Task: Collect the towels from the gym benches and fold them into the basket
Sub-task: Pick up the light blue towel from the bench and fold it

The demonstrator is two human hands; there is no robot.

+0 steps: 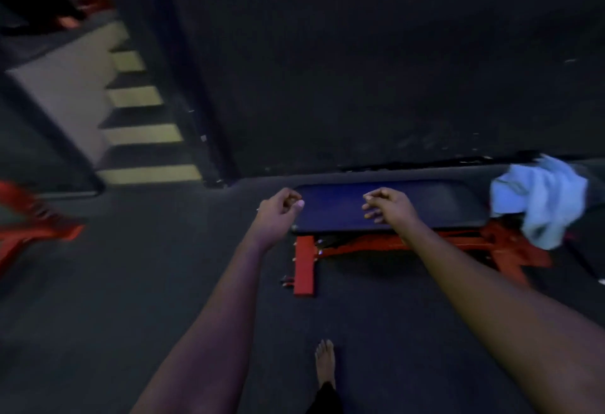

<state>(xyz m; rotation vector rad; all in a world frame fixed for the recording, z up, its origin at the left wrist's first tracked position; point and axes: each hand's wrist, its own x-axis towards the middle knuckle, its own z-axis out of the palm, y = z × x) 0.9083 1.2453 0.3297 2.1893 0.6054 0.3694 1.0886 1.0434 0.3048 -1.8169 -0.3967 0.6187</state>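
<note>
Towel off to the right, right hand nearer

Towel (540, 199) is light blue and all crumpled up. It lies on the far right end of the gym bench (386, 205), and part of it hangs down over the red frame (458, 243) below. The bench pad is dark and flat, and its long side runs left to right across the view.

Both hands are out in front, above the left part of the pad, and they hold nothing. The left hand (280, 209) is loosely curled, with the thumb resting near the bent fingers, at the left end of the pad. The right hand (388, 205) is also loosely curled, with the fingers bent and pointing to the left, over the middle of the pad. Neither hand touches the towel.

The towel lies to the right of both hands, well apart from the left one and nearer to the right one. So I think the right hand is the better one to reach it. It would need to turn and go sideways along the bench toward the right end. The towel is soft and bunched, so a grab at the top of the heap should lift it, but the hanging part may drag on the frame.

A bare foot (325, 363) stands on the dark floor (131, 282) near the bench. No basket shows here. The picture is a bit blurry.
</note>
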